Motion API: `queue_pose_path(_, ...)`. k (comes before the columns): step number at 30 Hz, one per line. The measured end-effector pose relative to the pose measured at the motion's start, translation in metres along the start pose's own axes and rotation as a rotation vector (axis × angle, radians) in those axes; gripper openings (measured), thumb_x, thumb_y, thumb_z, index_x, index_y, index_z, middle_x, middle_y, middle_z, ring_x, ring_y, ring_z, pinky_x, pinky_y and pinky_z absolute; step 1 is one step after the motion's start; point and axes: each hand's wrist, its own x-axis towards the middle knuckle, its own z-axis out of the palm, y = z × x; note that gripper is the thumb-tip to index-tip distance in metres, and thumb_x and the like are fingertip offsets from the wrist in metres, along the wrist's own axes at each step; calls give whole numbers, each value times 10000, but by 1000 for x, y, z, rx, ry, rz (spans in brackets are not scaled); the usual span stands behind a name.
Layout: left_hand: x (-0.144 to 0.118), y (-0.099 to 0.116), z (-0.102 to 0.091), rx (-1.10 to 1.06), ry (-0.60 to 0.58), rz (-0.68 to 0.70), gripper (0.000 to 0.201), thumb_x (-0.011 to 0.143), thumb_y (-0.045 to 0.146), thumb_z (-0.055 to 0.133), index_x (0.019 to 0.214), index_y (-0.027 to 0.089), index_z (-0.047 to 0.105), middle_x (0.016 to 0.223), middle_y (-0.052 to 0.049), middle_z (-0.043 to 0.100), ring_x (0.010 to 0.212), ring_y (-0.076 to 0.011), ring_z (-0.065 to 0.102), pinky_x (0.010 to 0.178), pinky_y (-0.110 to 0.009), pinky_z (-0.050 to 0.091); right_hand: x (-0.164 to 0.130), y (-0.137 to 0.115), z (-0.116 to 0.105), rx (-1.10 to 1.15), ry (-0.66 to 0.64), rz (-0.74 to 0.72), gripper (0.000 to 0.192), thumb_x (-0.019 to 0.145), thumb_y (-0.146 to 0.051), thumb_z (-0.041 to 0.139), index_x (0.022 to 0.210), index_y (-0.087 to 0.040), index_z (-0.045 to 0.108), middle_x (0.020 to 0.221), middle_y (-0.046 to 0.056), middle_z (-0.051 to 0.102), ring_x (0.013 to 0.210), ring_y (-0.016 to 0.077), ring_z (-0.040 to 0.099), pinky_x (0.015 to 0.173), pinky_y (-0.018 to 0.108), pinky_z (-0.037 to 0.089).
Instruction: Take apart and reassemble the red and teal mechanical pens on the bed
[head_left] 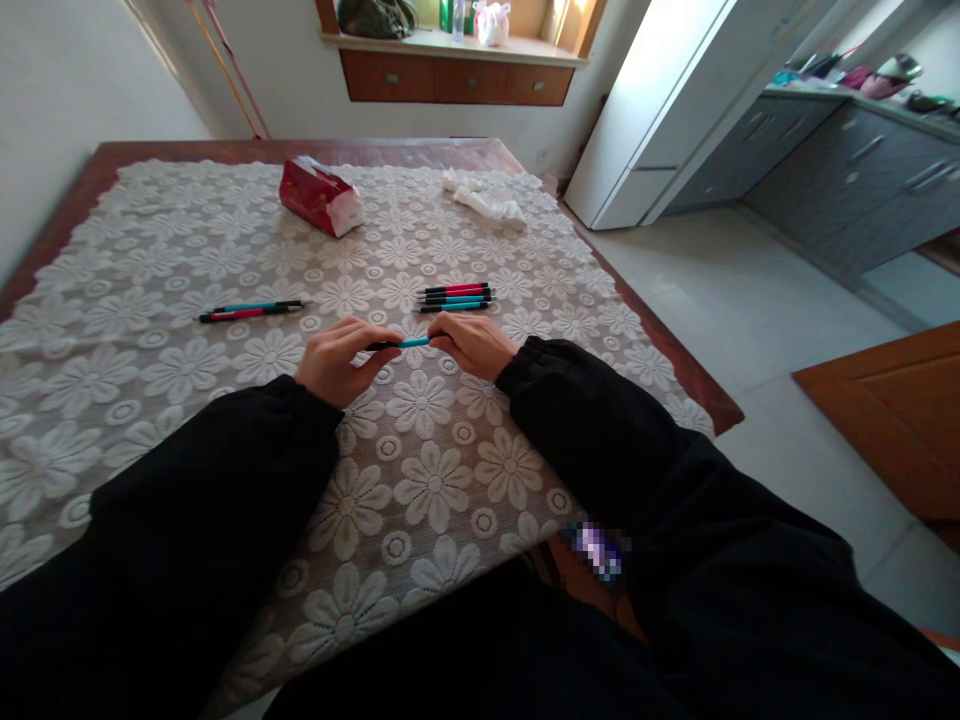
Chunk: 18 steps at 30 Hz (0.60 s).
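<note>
Lace-covered table (187, 250), slim teal-and-black pen (401, 343) level between both hands, left hand (337, 360) and right hand (476, 343) pinching its ends.

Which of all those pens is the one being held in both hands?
The teal pen, gripped between the left hand and right hand. The other pens lie untouched in two groups farther away.

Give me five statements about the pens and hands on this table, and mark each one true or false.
1. Both hands, left hand and right hand, hold one blue pen. True.
2. The tissue pack is green. False: it is red.
3. A group of pens lies beyond the right hand. True.
4. The pens on the left stand in a cup. False: they lie flat on the lace tablecloth.
5. The crumpled tissue lies in the person's lap. False: it lies at the table's far side.
</note>
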Motion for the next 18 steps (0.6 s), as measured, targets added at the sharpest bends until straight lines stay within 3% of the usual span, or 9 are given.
queue_pose_path(7, 0, 1, 2, 21, 3, -3, 146, 895, 313, 670, 953, 226, 772, 917, -27, 787, 824, -177, 713, 798, -284, 568, 0, 3, 1, -14, -8, 17, 293, 1059, -385, 396, 1005, -178, 596, 865, 41, 670, 753, 149, 588, 714, 261, 401)
queue_pose_path(12, 1, 2, 0, 5, 63, -111, 157, 889, 326, 669, 948, 222, 770, 886, -25, 776, 758, -160, 702, 750, -279, 572, 0, 1, -2, -30, 33, 24, 351, 1002, -457, 527, 1197, -166, 557, 1020, 74, 690, 849, 168, 621, 788, 274, 439)
queue_pose_path(15, 1, 1, 0, 0, 72, -107, 157, 886, 320, 676, 955, 214, 769, 891, -30, 775, 765, -161, 703, 751, -278, 571, 0, 1, -3, -55, 73, 24, 274, 1029, -403, 478, 1108, -170, 599, 992, 71, 693, 856, 168, 621, 792, 275, 438)
queue_pose_path(18, 2, 3, -1, -3, 42, -43, 140, 887, 300, 674, 947, 213, 766, 920, -35, 782, 819, -177, 711, 789, -295, 571, 0, 2, -4, -108, 33, 46, 322, 1059, -364, 387, 994, -166, 634, 854, 54, 686, 766, 163, 610, 717, 271, 416)
